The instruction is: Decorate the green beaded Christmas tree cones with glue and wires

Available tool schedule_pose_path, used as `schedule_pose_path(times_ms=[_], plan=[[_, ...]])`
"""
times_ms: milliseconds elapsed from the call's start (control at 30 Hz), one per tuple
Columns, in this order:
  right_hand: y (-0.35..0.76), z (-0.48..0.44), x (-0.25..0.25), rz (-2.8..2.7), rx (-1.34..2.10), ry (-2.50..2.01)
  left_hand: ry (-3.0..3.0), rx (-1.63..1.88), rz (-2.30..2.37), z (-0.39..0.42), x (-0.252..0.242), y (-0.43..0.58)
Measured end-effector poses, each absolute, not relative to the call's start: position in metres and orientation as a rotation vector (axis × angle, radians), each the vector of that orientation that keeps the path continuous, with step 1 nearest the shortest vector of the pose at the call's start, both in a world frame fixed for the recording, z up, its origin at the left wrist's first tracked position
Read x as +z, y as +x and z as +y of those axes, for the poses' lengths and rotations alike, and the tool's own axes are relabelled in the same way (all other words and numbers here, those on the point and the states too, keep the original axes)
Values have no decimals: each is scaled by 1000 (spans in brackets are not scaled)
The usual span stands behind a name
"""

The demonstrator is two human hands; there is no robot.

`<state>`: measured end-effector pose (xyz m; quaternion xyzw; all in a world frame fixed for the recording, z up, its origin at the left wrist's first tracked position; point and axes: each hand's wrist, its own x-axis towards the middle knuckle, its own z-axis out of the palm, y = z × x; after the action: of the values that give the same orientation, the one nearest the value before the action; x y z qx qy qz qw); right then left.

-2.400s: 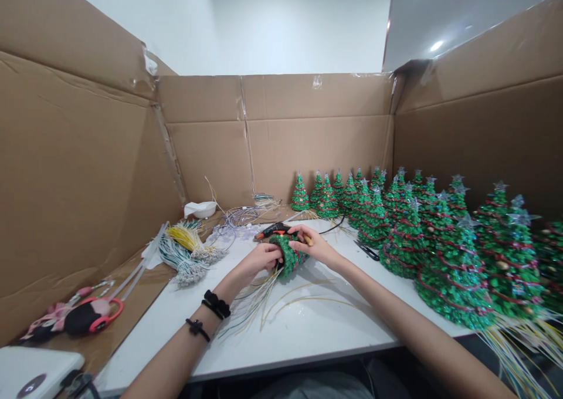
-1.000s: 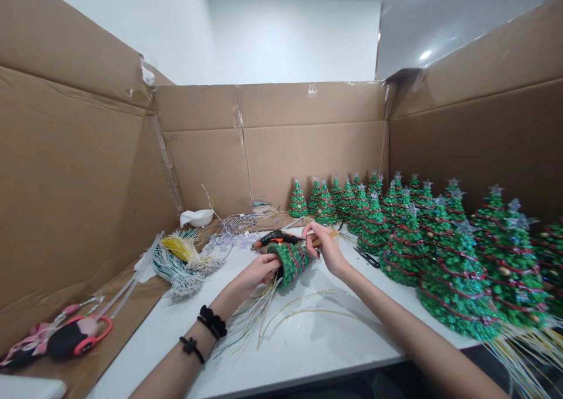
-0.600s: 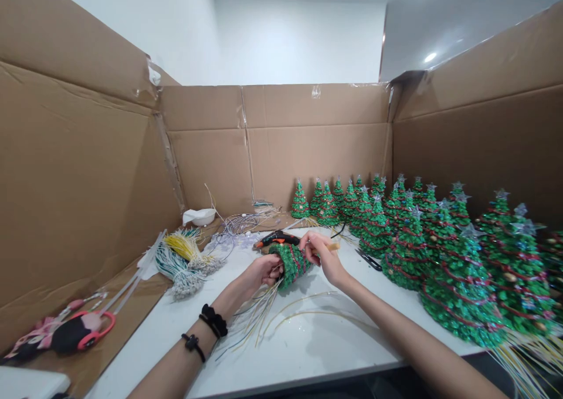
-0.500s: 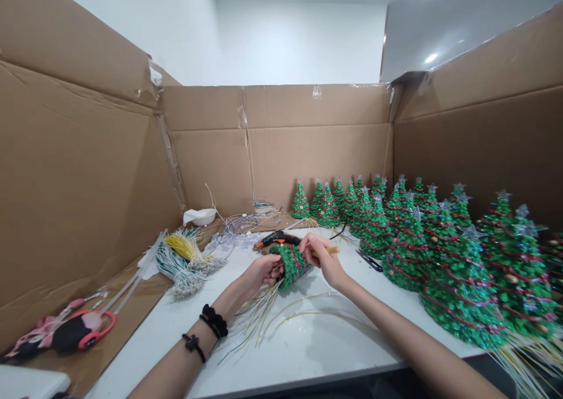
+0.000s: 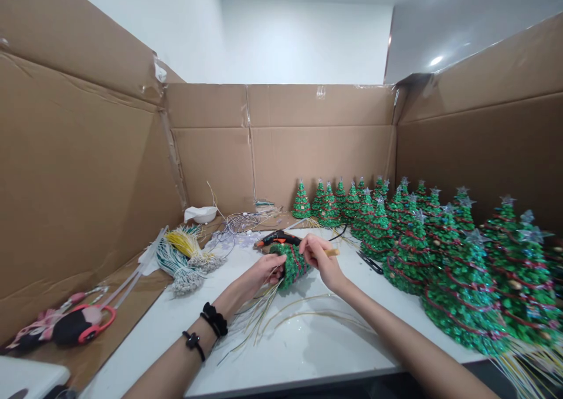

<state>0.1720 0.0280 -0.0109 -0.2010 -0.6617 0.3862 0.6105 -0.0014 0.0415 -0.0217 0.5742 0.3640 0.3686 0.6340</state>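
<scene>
A small green Christmas tree (image 5: 291,268) with red garland lies on its side between my hands. My left hand (image 5: 267,267) is closed on its base, where several thin wires (image 5: 260,308) trail out onto the white tabletop. My right hand (image 5: 320,257) is closed around a tool with a light wooden handle (image 5: 333,252), against the tree's upper side. Fingers hide the tool's working end. Just behind the tree rests a black and orange glue gun (image 5: 280,239).
Many finished-looking trees (image 5: 461,299) with clear stars crowd the right side. Black scissors or snips (image 5: 370,263) lie beside them. At left are bundled wires (image 5: 182,264), clear sticks (image 5: 141,270) and a pink-and-black item (image 5: 77,324). Cardboard walls (image 5: 281,158) surround the table (image 5: 325,346).
My hands keep the same hold on the tree and the wooden-handled tool, with barely any movement. The view has shifted slightly.
</scene>
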Motion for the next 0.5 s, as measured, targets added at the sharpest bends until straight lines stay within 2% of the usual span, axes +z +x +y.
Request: schedule_pose_path(times_ms=[300, 500], plan=[[164, 24, -1, -1559, 888, -500, 1319, 839, 811, 50, -31, -2], [166, 26, -12, -1488, 910, -500, 1290, 855, 827, 46, -28, -1]])
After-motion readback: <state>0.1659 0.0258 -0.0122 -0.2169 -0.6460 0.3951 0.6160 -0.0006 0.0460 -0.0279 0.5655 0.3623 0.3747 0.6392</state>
